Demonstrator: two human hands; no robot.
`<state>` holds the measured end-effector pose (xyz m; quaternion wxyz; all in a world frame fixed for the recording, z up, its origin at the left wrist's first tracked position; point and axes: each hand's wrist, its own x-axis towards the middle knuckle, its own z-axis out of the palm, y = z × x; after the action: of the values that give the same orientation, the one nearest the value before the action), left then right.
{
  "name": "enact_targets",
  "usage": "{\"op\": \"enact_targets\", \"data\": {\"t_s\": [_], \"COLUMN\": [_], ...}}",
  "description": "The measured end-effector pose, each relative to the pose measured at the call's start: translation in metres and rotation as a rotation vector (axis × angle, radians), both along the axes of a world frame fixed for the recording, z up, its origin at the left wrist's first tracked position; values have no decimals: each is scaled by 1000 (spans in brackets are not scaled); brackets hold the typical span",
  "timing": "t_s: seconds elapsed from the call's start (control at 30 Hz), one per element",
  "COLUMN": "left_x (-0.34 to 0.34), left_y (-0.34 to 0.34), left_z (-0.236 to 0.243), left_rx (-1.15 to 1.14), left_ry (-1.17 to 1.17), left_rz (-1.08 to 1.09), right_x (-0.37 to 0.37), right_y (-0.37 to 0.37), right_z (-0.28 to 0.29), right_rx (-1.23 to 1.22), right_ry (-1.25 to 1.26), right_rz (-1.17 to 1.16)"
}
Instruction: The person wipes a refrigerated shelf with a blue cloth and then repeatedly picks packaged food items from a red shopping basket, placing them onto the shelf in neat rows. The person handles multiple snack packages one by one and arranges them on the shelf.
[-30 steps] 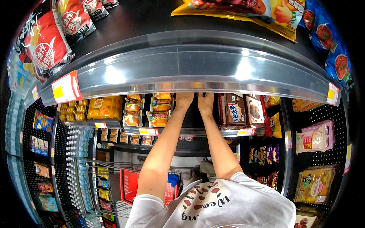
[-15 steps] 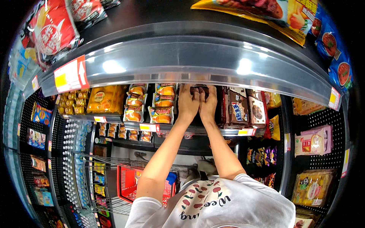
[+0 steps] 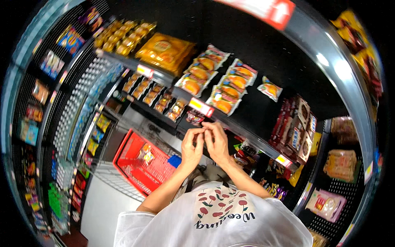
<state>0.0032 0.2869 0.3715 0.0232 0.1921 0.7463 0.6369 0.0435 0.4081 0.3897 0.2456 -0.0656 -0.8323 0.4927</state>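
Observation:
Above the aisle, in front of the shelf edge, my left hand [image 3: 191,147] and my right hand [image 3: 217,145] meet at the fingertips. Fingers on both are curled in, and no object shows in them; the palms are hidden. Behind them, the black shelf [image 3: 253,119] carries two rows of small wrapped buns, the left row [image 3: 198,74] and the right row [image 3: 232,87]. One single wrapped bun [image 3: 270,88] lies apart, to the right of these rows. Further right stand brown packs of cakes [image 3: 294,127].
Below left, a red basket [image 3: 127,164] with a small wrapped item [image 3: 146,154] and a blue part [image 3: 175,161] sits in a wire cart [image 3: 108,173]. A large yellow bread pack [image 3: 164,51] is on the shelf. Another shelf's rim [image 3: 329,45] curves overhead at right.
Both hands have come back out of the shelf toward my body and now touch at the fingertips. The view has turned and shifted, showing the single wrapped bun and more of the basket.

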Motion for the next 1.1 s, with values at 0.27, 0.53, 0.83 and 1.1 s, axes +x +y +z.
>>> {"op": "enact_targets", "data": {"t_s": [0.27,0.53,0.83,1.1], "left_x": [36,65,55,13], "left_y": [-157,-231,-269,-305], "left_z": [-153,-247,-315,-368], "left_rx": [-20,-192,-543,-804], "left_ry": [-413,-612,-623,-512], "left_rz": [446,628,600,516], "right_x": [17,14,-1,3], "right_y": [-96,-140,-174,-171], "right_z": [-91,-157,-232,-257], "right_rx": [261,411,332,350], "right_ry": [-493,-589,-715,-644], "right_rz": [578,640,461,428]}}
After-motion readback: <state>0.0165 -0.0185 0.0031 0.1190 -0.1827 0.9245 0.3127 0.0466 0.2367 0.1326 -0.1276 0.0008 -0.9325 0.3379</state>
